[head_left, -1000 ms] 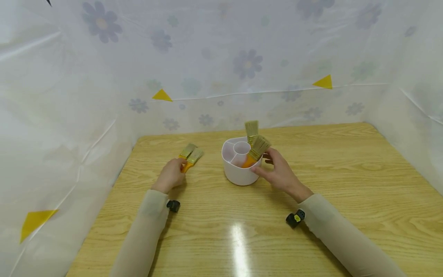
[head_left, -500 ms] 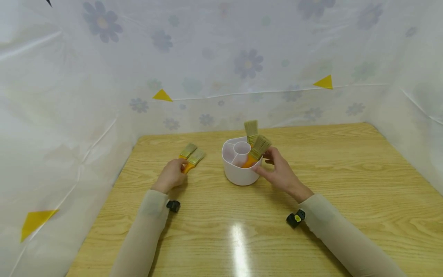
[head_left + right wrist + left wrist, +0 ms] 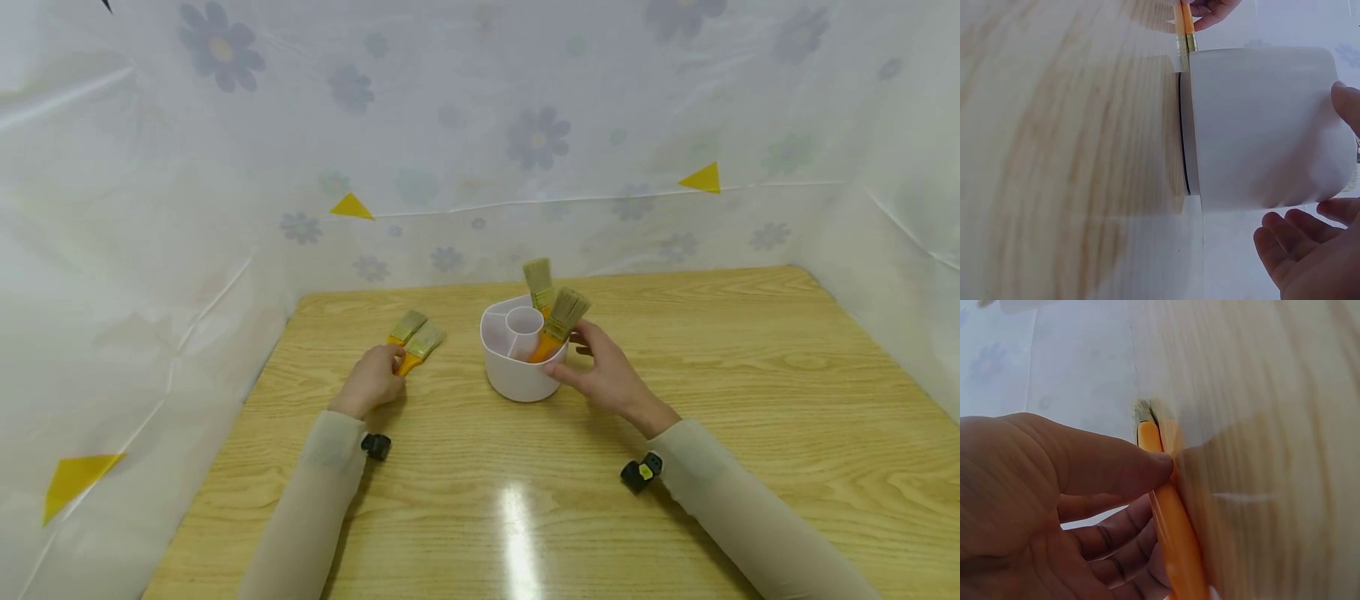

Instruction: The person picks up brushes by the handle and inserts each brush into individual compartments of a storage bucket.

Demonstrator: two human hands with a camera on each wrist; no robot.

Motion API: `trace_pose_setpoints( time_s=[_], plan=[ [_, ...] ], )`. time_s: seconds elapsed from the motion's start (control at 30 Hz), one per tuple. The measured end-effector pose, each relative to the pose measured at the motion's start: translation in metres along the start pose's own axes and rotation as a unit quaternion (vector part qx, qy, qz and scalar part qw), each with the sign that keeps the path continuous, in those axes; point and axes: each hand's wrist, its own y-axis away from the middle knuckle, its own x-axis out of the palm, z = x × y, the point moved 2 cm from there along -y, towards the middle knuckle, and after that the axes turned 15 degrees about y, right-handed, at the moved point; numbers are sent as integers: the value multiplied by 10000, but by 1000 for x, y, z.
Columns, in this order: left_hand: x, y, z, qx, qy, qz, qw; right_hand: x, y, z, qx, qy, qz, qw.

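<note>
The left hand [image 3: 370, 379] points toward 1 o'clock, pinching an orange-handled brush [image 3: 420, 347]. From it, at 3 o'clock, the white divided holder [image 3: 517, 380] stands gripped by the right hand [image 3: 603, 372], which points toward 10 o'clock.

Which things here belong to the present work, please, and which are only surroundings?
Seems part of the work:
white container, touched by the right hand
two leaning brushes inside it
two brushes at the left hand

Seems only surroundings:
yellow triangles
flowered backdrop
black wrist devices

L arm [image 3: 307, 508] fwd | L hand [image 3: 370, 381] pinching | R arm [image 3: 757, 517] fwd | R hand [image 3: 606, 377]: thumb [image 3: 1347, 106] opp. fingers [image 3: 1300, 234]
</note>
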Motion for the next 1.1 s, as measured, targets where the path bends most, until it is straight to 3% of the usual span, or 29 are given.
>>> trace_pose_setpoints(
  time_s=[0.4, 0.6, 0.8, 1.1],
  plan=[
    [0, 0, -1, 87, -187, 76, 9998, 0, 2, 0, 121, -182, 31, 9998],
    [0, 0, -1, 89, -160, 106, 9998, -9, 7, 20, 182, -391, 64, 9991],
    [0, 0, -2, 97, -142, 105, 9998, -1, 3, 2, 129, -351, -21, 9993],
    [2, 1, -1, 122, -69, 102, 9998, -1, 3, 3, 64, -240, 5, 9997]
  ],
)
